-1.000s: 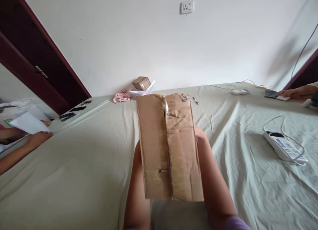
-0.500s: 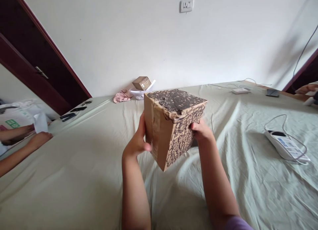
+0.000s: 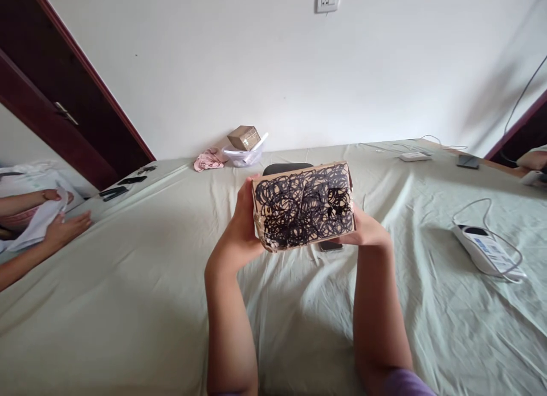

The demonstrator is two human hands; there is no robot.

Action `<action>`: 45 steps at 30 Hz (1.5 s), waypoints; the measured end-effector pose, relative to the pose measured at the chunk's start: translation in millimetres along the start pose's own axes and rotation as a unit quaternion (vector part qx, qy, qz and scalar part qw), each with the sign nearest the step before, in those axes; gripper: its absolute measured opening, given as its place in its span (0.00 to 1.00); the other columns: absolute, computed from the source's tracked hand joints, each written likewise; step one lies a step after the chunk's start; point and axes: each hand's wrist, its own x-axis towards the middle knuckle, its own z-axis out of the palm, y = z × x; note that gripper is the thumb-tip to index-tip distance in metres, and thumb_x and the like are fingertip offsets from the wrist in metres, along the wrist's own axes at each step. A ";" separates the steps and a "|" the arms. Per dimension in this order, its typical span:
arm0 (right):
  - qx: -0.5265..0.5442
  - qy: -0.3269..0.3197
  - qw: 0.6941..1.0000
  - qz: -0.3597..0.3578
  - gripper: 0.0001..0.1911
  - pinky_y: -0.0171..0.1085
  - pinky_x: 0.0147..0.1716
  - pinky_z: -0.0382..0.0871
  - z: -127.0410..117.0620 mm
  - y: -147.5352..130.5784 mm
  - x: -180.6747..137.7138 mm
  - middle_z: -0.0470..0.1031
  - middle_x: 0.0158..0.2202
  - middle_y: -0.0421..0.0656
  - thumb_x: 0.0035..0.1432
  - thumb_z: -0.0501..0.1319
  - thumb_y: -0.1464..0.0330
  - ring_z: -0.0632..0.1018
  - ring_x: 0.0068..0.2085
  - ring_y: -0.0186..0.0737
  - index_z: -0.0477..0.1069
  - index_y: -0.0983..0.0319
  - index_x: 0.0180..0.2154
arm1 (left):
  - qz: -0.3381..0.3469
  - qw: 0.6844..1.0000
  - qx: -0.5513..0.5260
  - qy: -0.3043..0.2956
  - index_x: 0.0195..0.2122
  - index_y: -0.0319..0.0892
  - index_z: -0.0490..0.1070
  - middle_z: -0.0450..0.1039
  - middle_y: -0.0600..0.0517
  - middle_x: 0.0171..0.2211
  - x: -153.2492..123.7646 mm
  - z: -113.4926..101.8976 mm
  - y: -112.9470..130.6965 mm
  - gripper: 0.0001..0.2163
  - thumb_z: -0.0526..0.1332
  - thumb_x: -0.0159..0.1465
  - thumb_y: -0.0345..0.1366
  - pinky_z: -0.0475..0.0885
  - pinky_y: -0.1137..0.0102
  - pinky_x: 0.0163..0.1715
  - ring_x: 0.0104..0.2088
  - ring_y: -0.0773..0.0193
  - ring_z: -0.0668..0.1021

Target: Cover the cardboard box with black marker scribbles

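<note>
I hold a brown cardboard box [image 3: 304, 207] up in front of me with both hands. The face turned toward me is covered in black scribbles. My left hand [image 3: 237, 232] grips its left side, thumb on the front edge. My right hand [image 3: 366, 229] cups the right side from below. A dark flat object [image 3: 285, 168] shows just behind the box's top edge, and a small dark thing [image 3: 331, 246] lies on the cloth below it.
A pale green cloth [image 3: 128, 282] covers the table. A white device with a cable [image 3: 487, 249] lies at right. At the back stand a small box on a bowl [image 3: 244, 141] and pink cloth [image 3: 209, 158]. Another person's hands [image 3: 64, 228] handle white material at left.
I have turned the box from its plain taped side to the scribbled face and lowered it slightly. The person at left now holds crumpled white material.
</note>
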 end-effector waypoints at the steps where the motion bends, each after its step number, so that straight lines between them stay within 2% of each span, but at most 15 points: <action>1: -0.028 -0.010 1.000 -0.010 0.57 0.53 0.60 0.78 -0.9 -1.7 -0.7 0.80 0.59 0.50 0.33 0.87 0.61 0.81 0.59 0.62 0.73 0.56 0.66 | 0.001 1.000 0.001 0.001 0.79 0.65 0.44 0.49 0.49 0.80 1.1 0.9 0.6 0.61 0.83 0.51 0.50 0.55 0.48 0.79 0.80 0.39 0.54; 4: -0.063 -0.011 0.998 -0.022 0.62 0.53 0.67 0.73 -0.1 -5.6 -0.2 0.75 0.66 0.52 0.37 0.86 0.59 0.75 0.67 0.63 0.66 0.57 0.72 | -0.005 1.000 0.011 -0.011 0.80 0.60 0.40 0.46 0.44 0.81 0.3 1.0 1.5 0.65 0.83 0.51 0.50 0.54 0.47 0.79 0.80 0.38 0.54; 7: -0.079 -0.004 0.996 -0.030 0.62 0.57 0.71 0.68 2.9 -6.0 2.1 0.72 0.69 0.51 0.40 0.85 0.58 0.73 0.69 0.65 0.63 0.54 0.74 | -0.004 0.997 -0.011 -0.077 0.81 0.53 0.30 0.41 0.38 0.81 -3.9 -4.0 0.3 0.71 0.83 0.50 0.52 0.50 0.43 0.79 0.81 0.36 0.51; 10: -0.110 0.001 0.993 -0.047 0.63 0.60 0.75 0.58 5.9 -4.5 5.8 0.71 0.70 0.52 0.41 0.85 0.57 0.66 0.74 0.67 0.62 0.55 0.75 | -0.007 0.986 -0.103 -0.129 0.81 0.53 0.28 0.43 0.41 0.82 -5.7 -9.1 -0.4 0.64 0.77 0.57 0.55 0.48 0.44 0.79 0.81 0.37 0.49; 13: -0.137 0.001 0.988 -0.068 0.66 0.59 0.78 0.49 9.8 -3.1 11.0 0.65 0.74 0.53 0.42 0.85 0.57 0.57 0.79 0.67 0.57 0.56 0.77 | -0.041 0.984 -0.147 -0.094 0.81 0.56 0.27 0.46 0.45 0.82 -4.1 -7.8 2.5 0.54 0.68 0.66 0.46 0.48 0.45 0.79 0.81 0.42 0.52; 16: -0.145 -0.003 0.986 -0.085 0.74 0.58 0.80 0.43 14.6 -1.5 16.4 0.55 0.79 0.52 0.40 0.85 0.55 0.47 0.81 0.66 0.47 0.55 0.80 | -0.084 0.987 -0.129 -0.042 0.80 0.58 0.23 0.47 0.46 0.81 -2.0 -4.5 6.4 0.56 0.67 0.64 0.36 0.48 0.44 0.79 0.80 0.44 0.56; 19: -0.132 -0.001 0.987 -0.087 0.78 0.58 0.80 0.38 19.2 0.1 20.2 0.48 0.81 0.50 0.38 0.85 0.52 0.41 0.82 0.65 0.44 0.54 0.80 | -0.077 0.987 -0.136 -0.043 0.80 0.59 0.24 0.48 0.47 0.81 -2.9 -7.5 5.4 0.56 0.67 0.64 0.36 0.48 0.44 0.79 0.80 0.45 0.57; 23: -0.098 -0.005 0.991 -0.093 0.76 0.58 0.80 0.36 25.0 3.1 24.7 0.43 0.83 0.46 0.39 0.83 0.49 0.42 0.82 0.66 0.45 0.51 0.80 | -0.016 0.979 -0.192 -0.063 0.81 0.59 0.29 0.49 0.50 0.81 -7.5 -17.0 2.1 0.56 0.70 0.62 0.42 0.53 0.48 0.79 0.80 0.44 0.57; 27: -0.077 -0.010 0.990 -0.115 0.74 0.63 0.79 0.37 29.2 10.5 30.3 0.42 0.83 0.43 0.41 0.83 0.50 0.43 0.82 0.66 0.46 0.49 0.80 | -0.045 0.988 -0.148 -0.029 0.81 0.61 0.29 0.50 0.50 0.81 -9.1 -22.9 -0.7 0.52 0.67 0.67 0.41 0.50 0.47 0.79 0.80 0.45 0.57; 33: -0.008 0.021 0.997 -0.074 0.70 0.59 0.77 0.55 34.3 19.0 27.2 0.55 0.80 0.43 0.42 0.82 0.47 0.57 0.79 0.64 0.51 0.47 0.79 | 0.048 0.985 -0.123 -0.115 0.80 0.65 0.24 0.33 0.46 0.83 -7.7 -32.4 -25.4 0.67 0.77 0.56 0.58 0.56 0.40 0.75 0.81 0.34 0.50; 36: 0.072 0.015 0.996 -0.049 0.65 0.59 0.71 0.66 36.2 29.7 29.6 0.63 0.76 0.44 0.44 0.76 0.37 0.65 0.75 0.62 0.55 0.45 0.77 | 0.033 0.994 -0.089 -0.051 0.80 0.66 0.26 0.43 0.43 0.81 -7.2 -33.8 -30.7 0.67 0.80 0.54 0.53 0.64 0.41 0.72 0.78 0.35 0.58; 39: 0.107 0.079 0.991 0.015 0.53 0.60 0.64 0.72 35.2 57.8 41.3 0.65 0.75 0.46 0.57 0.55 0.29 0.71 0.71 0.60 0.53 0.43 0.77 | 0.028 0.994 -0.095 0.055 0.79 0.68 0.34 0.54 0.44 0.75 -7.6 -38.1 -33.1 0.67 0.83 0.50 0.51 0.69 0.45 0.70 0.75 0.37 0.65; 40: 0.079 0.123 0.988 0.055 0.49 0.59 0.62 0.73 35.4 71.3 45.9 0.66 0.75 0.47 0.62 0.51 0.32 0.73 0.70 0.58 0.52 0.44 0.77 | 0.024 0.990 -0.102 0.093 0.79 0.69 0.37 0.56 0.46 0.75 -7.9 -40.3 -34.2 0.66 0.83 0.49 0.50 0.68 0.46 0.71 0.75 0.38 0.65; 42: -0.060 0.202 0.964 0.161 0.47 0.54 0.61 0.72 39.2 101.3 52.8 0.71 0.70 0.53 0.64 0.58 0.42 0.76 0.66 0.56 0.51 0.52 0.77 | 0.008 0.979 -0.123 0.162 0.78 0.70 0.40 0.56 0.47 0.74 -7.7 -43.8 -36.7 0.64 0.83 0.49 0.50 0.66 0.48 0.73 0.75 0.40 0.65; 45: -0.335 0.173 0.871 0.316 0.35 0.55 0.63 0.65 55.8 140.7 52.3 0.78 0.62 0.56 0.66 0.62 0.52 0.73 0.65 0.61 0.67 0.61 0.69 | -0.004 0.962 -0.155 0.223 0.78 0.69 0.44 0.58 0.49 0.75 -2.8 -42.6 -38.4 0.61 0.81 0.49 0.53 0.63 0.49 0.75 0.76 0.41 0.63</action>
